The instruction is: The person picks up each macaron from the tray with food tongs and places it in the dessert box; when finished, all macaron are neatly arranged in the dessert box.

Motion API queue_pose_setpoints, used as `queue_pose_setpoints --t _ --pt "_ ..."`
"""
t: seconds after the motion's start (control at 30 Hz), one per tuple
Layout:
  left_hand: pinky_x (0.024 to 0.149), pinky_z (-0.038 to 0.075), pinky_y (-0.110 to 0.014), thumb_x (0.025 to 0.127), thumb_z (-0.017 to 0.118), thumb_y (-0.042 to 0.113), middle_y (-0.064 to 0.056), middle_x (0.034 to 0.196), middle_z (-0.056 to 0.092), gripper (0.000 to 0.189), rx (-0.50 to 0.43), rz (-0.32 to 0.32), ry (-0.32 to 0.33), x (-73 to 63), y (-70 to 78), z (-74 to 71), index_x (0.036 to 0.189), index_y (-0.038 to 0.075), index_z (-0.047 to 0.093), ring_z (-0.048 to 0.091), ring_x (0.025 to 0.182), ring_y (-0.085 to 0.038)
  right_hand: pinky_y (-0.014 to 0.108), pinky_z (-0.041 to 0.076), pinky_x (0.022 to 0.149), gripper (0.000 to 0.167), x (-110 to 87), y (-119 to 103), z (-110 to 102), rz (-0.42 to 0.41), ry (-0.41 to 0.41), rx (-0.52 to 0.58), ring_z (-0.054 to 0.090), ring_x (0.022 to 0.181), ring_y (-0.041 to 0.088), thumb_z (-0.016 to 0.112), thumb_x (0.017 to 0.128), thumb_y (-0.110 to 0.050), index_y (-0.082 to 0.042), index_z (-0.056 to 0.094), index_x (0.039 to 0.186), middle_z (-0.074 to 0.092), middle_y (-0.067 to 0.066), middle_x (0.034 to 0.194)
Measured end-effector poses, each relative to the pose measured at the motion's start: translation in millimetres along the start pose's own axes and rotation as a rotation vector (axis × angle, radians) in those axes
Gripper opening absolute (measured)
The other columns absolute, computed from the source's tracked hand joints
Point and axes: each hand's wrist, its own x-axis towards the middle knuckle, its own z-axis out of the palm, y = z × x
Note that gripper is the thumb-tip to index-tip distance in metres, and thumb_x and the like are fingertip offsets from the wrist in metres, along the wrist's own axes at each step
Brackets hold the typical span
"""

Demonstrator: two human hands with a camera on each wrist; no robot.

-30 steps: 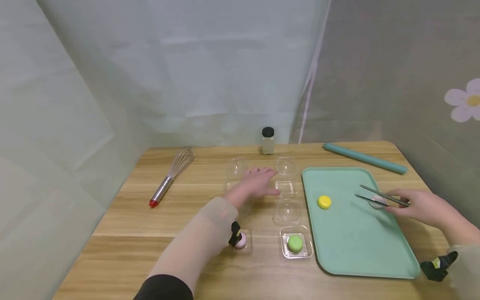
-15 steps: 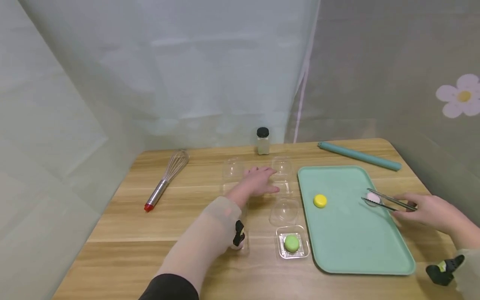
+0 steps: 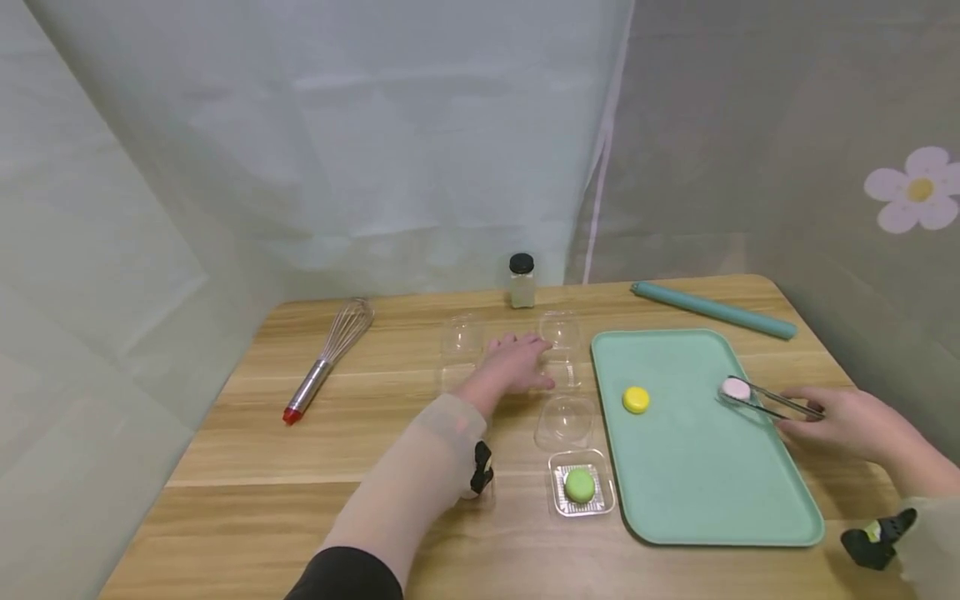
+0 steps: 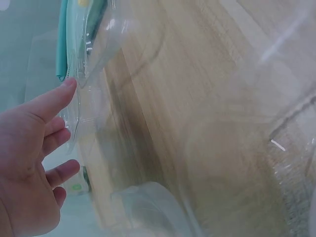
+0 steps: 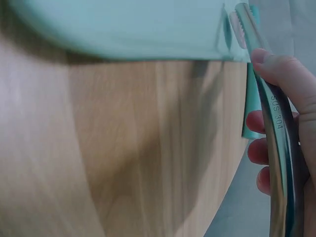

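Pink macaron (image 3: pixel 735 389) is sitting between the tips of the metal tongs (image 3: pixel 783 402), over on the right-hand side of the green tray (image 3: pixel 708 492), and I honestly can't tell if it's clear of the tray surface or just touching it. My worry would be a slip: it's round and smooth-looking, those arms are skinny, and a lazy squeeze or a bit of a twist could probably roll it right out. Squeeze too hard and, if the shell's as fragile as it looks, you might get a crack instead. Also, the left sleeve (image 3: pixel 416 467) hangs low over the clear boxes (image 3: pixel 558 375) on the counter (image 3: pixel 540 554), so a careless forearm could shove one. The yellow macaron (image 3: pixel 636 400) is well apart from the tongs, so I'd worry less about bumping that. As for the right grip (image 3: pixel 847 422), it's wrapped round the tongs, thumb on one arm and fingers on the other, with the tips about a macaron's width apart. Left grip (image 3: pixel 517 367) is loose and holding nothing, fingers relaxed above the boxes; whether it touches one, I can't say.
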Motion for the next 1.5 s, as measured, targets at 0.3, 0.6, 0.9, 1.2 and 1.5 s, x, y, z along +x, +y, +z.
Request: queue_pose_setpoints --t 0.3,0.6,0.9,1.2,1.5 --pt "0.105 0.023 -0.048 0.082 0.063 0.051 -0.003 0.152 0.028 0.076 -0.01 -0.014 0.014 -1.1 1.7 4.2 0.145 0.019 0.035 0.024 0.135 -0.035 0.029 0.039 0.052 0.054 13.0 -14.9 -5.8 -0.027 -0.002 0.036 0.049 0.065 0.013 0.068 0.083 -0.043 -0.002 0.06 0.117 0.058 -0.001 0.08" --pt "0.104 0.025 -0.046 0.083 0.062 0.051 -0.001 0.151 0.027 0.076 0.039 -0.024 -0.007 1.1 5.7 2.9 0.146 0.02 0.033 0.026 0.134 -0.033 0.031 0.041 0.057 0.049 46.2 -51.7 -11.6 -0.1 0.004 0.062 0.051 0.067 0.013 0.07 0.082 -0.041 -0.007 0.062 0.116 0.06 0.0 0.083" --pt "0.099 0.029 -0.04 0.081 0.063 0.054 0.003 0.15 0.03 0.076 0.055 -0.049 -0.002 3.0 6.2 3.6 0.145 0.023 0.035 0.031 0.131 -0.029 0.03 0.04 0.057 0.046 86.1 -104.1 -10.0 -0.208 -0.035 0.054 0.049 0.065 0.011 0.07 0.082 -0.039 -0.01 0.062 0.117 0.059 -0.004 0.08" --pt "0.1 0.029 -0.04 0.08 0.062 0.056 0.003 0.151 0.028 0.078 0.051 -0.056 0.013 2.4 5.8 5.6 0.145 0.023 0.034 0.03 0.132 -0.03 0.032 0.043 0.06 0.041 114.1 -140.2 -1.5 -0.31 -0.072 0.058 0.05 0.066 0.011 0.07 0.082 -0.034 -0.011 0.064 0.115 0.06 -0.004 0.079" --pt "0.097 0.031 -0.039 0.08 0.062 0.056 0.002 0.149 0.031 0.077 0.053 -0.04 0.035 2.5 10.0 7.0 0.145 0.023 0.035 0.034 0.129 -0.028 0.045 0.049 0.073 0.04 123.5 -157.1 5.5 -0.344 -0.114 0.034 0.061 0.083 0.022 0.069 0.083 -0.034 -0.01 0.064 0.114 0.067 0.007 0.094"
